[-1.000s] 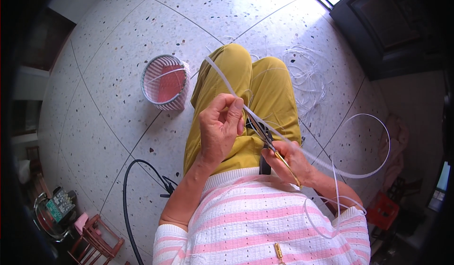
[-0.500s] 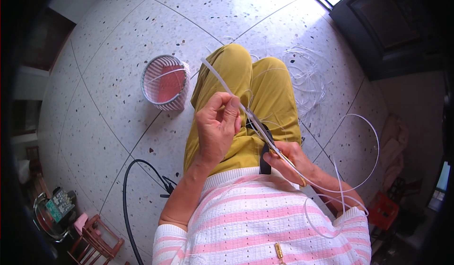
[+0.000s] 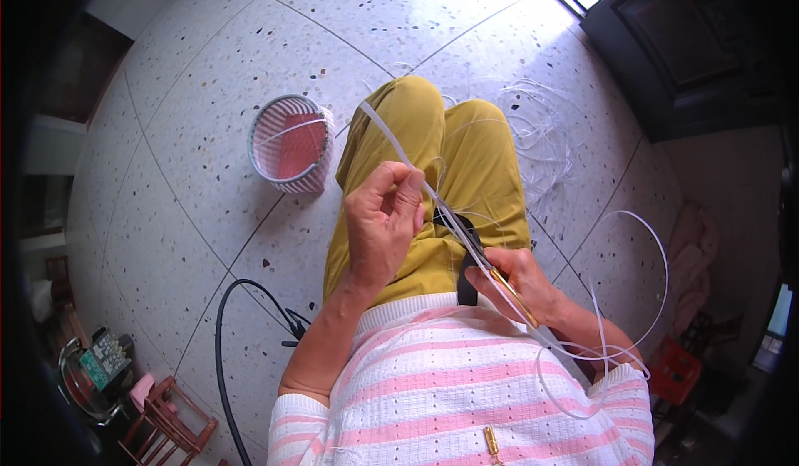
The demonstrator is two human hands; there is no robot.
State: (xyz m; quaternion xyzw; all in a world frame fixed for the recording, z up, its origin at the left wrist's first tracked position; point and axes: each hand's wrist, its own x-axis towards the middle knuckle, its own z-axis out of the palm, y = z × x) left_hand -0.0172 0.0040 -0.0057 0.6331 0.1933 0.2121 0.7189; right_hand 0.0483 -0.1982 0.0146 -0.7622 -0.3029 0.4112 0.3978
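Over my lap, my left hand (image 3: 383, 216) pinches a flat white plastic strip (image 3: 386, 129) between thumb and forefinger. The strip's free end points up past my left knee; its other part runs down along the scissors to my right hand and loops out beyond my right forearm. My right hand (image 3: 523, 283) is closed round scissors (image 3: 510, 292) with gold-coloured handles. Their blades lie along the strip, pointing toward my left fingers. From here I cannot tell whether the blades touch it. Thin offcut threads (image 3: 474, 215) hang over my trousers near the blades.
A pink-and-white woven basket (image 3: 291, 146) with a strip across it stands on the floor at left. Tangled thin white offcuts (image 3: 541, 137) lie right of my knees. A black cable (image 3: 220, 341) curves at lower left, near a small wooden chair (image 3: 179, 420). A red crate (image 3: 674, 370) sits at far right.
The scissors' gold handles have turned and look closer together. The strip's free end has shifted slightly right, and its big loop at right has moved a little. My left hand stays nearly still.
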